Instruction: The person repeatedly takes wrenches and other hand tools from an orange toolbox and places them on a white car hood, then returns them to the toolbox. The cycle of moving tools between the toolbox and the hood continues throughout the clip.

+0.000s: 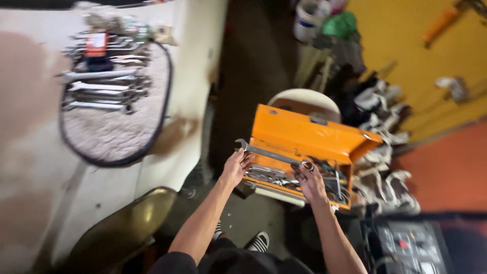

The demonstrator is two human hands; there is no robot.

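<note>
Left hand: I am seeing my left hand [235, 167] reaching toward the open-jaw end of a long combination wrench [271, 154]; its fingers are lying loosely spread and curled upward, just beside the shaft, and I cannot tell whether they are touching it.

Right hand: my right hand [310, 182] is gripping the ring end of the wrench, fingers closed round it.

Wrench position: it is lying slanted across the front of the orange toolbox [304, 137], open end at the upper left, ring end at the lower right, held above the tray.

Toolbox: it is standing open on a pale round stool [304, 99], lid tilted back toward the far side; loose steel tools [269, 175] are filling the tray near my hands.

Left side: a row of spanners [104, 86] is lying on a pale oval mat [116, 132] with a dark edge, on a white surface [30, 152], well apart from the toolbox.

Far right: a yellow wall [406, 50] is running behind a heap of cloths and bags [375, 106], too blurred for me to tell more.

Near: my striped shoes [258, 241] are showing below the arms on the grey floor.
</note>
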